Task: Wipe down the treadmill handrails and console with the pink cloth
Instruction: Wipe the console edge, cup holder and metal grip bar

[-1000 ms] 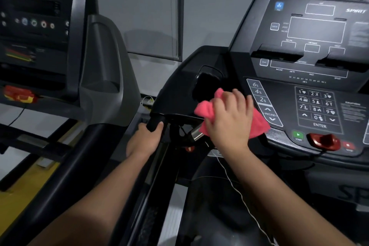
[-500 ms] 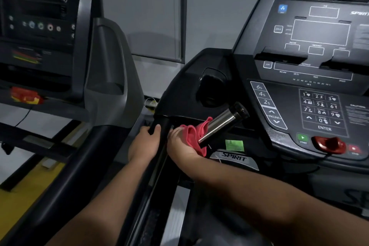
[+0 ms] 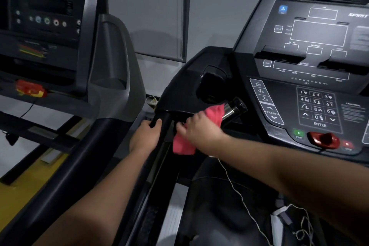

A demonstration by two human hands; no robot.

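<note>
— So, where is the pink cloth (image 3: 182, 146) right now?

— Bunched in my right hand (image 3: 199, 133), at the base of the silver grip (image 3: 233, 110). One end pokes up against the metal and the other hangs below my palm. My fingers (image 3: 185, 126) are curled round it, though the hand is blurred, so I can't tell how tightly.

— Why bunched?

— A wad wraps round a bar better than a flat sheet, I reckon. It also keeps the loose end off the white cord (image 3: 235, 187) dangling below the grip.

— And your left hand (image 3: 144, 139)?

— Left of the grip, fingers clenched round the top of the black handrail (image 3: 166, 126). I judge that's to steady me while I lean in.

— The console (image 3: 279, 96)?

— Right of the grip. The cloth isn't touching its keypad (image 3: 317, 106) or its red safety key (image 3: 323, 140). I'd say that part is not yet done, with the rail end first.
</note>
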